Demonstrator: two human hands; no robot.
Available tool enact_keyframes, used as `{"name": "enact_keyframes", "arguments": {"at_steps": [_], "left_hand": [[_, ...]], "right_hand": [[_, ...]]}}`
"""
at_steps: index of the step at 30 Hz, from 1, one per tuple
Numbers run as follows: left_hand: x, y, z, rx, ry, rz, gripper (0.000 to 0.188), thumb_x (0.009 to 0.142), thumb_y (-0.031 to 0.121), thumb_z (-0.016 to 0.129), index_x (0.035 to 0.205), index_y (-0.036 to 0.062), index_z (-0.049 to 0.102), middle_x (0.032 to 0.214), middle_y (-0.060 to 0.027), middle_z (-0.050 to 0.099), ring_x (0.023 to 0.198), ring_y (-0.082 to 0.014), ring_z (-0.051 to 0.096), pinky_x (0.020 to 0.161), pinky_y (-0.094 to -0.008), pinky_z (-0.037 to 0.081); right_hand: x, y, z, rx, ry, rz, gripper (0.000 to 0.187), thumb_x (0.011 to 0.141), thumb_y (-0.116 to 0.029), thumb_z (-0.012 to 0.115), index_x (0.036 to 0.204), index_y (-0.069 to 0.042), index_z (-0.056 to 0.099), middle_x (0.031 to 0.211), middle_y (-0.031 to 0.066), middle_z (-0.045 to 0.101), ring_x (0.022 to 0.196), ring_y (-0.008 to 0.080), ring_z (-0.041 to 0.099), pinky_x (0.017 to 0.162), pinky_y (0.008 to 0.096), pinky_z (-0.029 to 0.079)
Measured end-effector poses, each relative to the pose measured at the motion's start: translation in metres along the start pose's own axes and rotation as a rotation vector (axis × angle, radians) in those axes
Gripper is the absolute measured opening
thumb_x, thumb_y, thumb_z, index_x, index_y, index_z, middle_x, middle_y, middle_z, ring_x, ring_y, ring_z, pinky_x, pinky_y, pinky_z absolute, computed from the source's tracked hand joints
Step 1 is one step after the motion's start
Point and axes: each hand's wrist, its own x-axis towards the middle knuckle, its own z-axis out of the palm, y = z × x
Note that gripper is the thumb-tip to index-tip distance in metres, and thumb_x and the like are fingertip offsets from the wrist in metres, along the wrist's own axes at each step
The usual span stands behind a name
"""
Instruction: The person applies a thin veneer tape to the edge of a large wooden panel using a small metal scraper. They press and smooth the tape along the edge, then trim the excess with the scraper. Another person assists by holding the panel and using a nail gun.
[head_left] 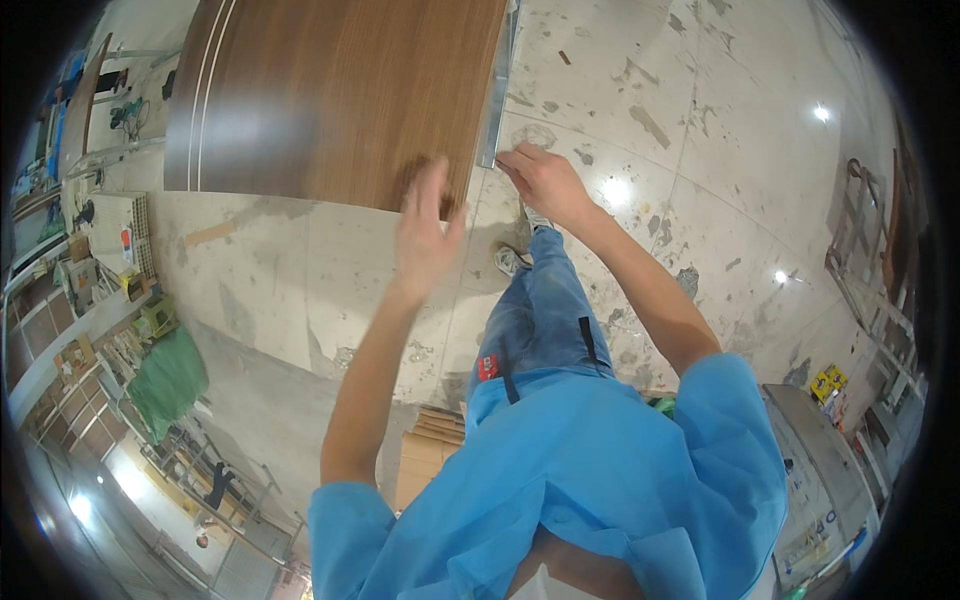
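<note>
A large brown wood-grain panel (340, 100) with two pale lines near its left side lies in front of me. Along its right edge runs a narrow silvery metal strip (493, 125). Over the panel's near right corner is my left hand (428, 232), somewhat blurred, its fingers stretched out and the thumb apart, holding nothing. My right hand (550, 185) has its fingers closed in a pinch at the near end of the metal strip. The fingertips partly hide that contact.
Paint-flaked tiles form the floor (620, 90). Flattened cardboard (425, 455) lies behind me on the left. A green cloth (168, 385) and cluttered racks stand at the left. Metal frames (865, 250) and a grey cabinet-like box (820, 480) are at the right.
</note>
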Motion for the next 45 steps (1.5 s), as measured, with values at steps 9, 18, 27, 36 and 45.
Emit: {"name": "enact_keyframes", "arguments": {"at_steps": [9, 18, 27, 36, 45], "left_hand": [[0.076, -0.023, -0.018, 0.339, 0.01, 0.138, 0.015, 0.092, 0.018, 0.073, 0.105, 0.0114, 0.076, 0.107, -0.0043, 0.069, 0.101, -0.0285, 0.063, 0.092, -0.0417, 0.052], [-0.032, -0.053, -0.02, 0.228, 0.107, 0.18, 0.007, 0.083, 0.007, 0.076, 0.09, 0.0095, 0.076, 0.097, -0.0044, 0.07, 0.095, -0.0275, 0.063, 0.084, -0.0391, 0.053], [-0.146, -0.046, -0.03, -0.226, -0.21, -0.317, 0.015, 0.089, 0.009, 0.078, 0.103, 0.0074, 0.074, 0.102, -0.0054, 0.073, 0.095, -0.0216, 0.067, 0.084, -0.0352, 0.056], [-0.099, 0.007, 0.045, -1.091, -0.05, -0.827, 0.03, 0.095, 0.021, 0.078, 0.111, -0.0015, 0.068, 0.096, -0.0066, 0.07, 0.087, -0.0141, 0.067, 0.084, -0.0307, 0.056], [-0.11, -0.012, 0.043, -0.538, -0.634, -0.663, 0.023, 0.094, 0.02, 0.075, 0.099, -0.0018, 0.069, 0.084, -0.0094, 0.072, 0.072, -0.0149, 0.068, 0.068, -0.0312, 0.056]], "right_hand": [[0.024, 0.005, 0.023, -0.17, 0.077, -0.072, 0.019, 0.088, -0.003, 0.069, 0.107, -0.007, 0.068, 0.09, 0.0088, 0.063, 0.075, 0.0309, 0.068, 0.065, 0.0404, 0.058], [-0.052, -0.04, 0.066, -0.138, -0.023, -0.086, 0.028, 0.083, -0.005, 0.064, 0.111, -0.005, 0.066, 0.092, 0.0089, 0.063, 0.079, 0.028, 0.07, 0.065, 0.0387, 0.059], [-0.132, -0.089, 0.077, 0.236, -0.472, 0.242, 0.017, 0.094, -0.014, 0.063, 0.105, -0.004, 0.072, 0.096, 0.0158, 0.072, 0.084, 0.0347, 0.071, 0.073, 0.045, 0.058], [-0.124, -0.079, 0.049, 0.456, -0.186, 0.72, 0.02, 0.095, -0.019, 0.071, 0.094, 0.001, 0.069, 0.067, 0.0159, 0.064, 0.061, 0.0258, 0.066, 0.06, 0.041, 0.05], [-0.15, -0.061, 0.035, 0.434, -0.573, 0.635, 0.029, 0.093, -0.03, 0.073, 0.095, -0.001, 0.071, 0.076, 0.0177, 0.069, 0.072, 0.0323, 0.069, 0.067, 0.0429, 0.052]]}}
